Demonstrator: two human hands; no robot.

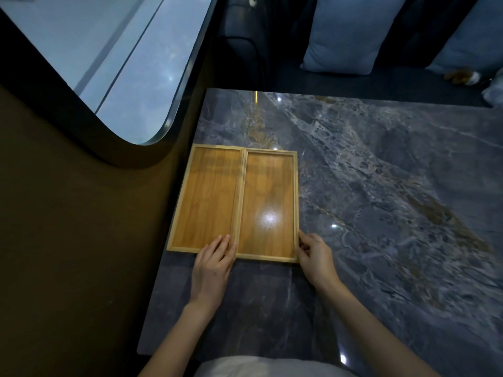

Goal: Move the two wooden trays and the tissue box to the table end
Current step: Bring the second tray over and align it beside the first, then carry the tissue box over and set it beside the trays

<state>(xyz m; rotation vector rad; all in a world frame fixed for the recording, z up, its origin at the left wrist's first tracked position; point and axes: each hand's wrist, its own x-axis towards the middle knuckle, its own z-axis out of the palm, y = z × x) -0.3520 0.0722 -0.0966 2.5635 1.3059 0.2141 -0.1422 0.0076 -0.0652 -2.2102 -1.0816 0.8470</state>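
Note:
Two empty wooden trays lie side by side on the dark marble table (381,186), against its left edge by the wall. The left tray (209,194) touches the right tray (268,202) along their long sides. My left hand (215,263) rests flat over the near rims where the two trays meet, fingers together on the left tray's floor. My right hand (314,254) pinches the right tray's near right corner. No tissue box is in view.
A brown wall (81,254) with a rounded window (109,58) runs along the table's left edge. Beyond the far edge is a dark bench seat (326,80) with blue cushions (345,31). A white garment (258,368) shows at the bottom.

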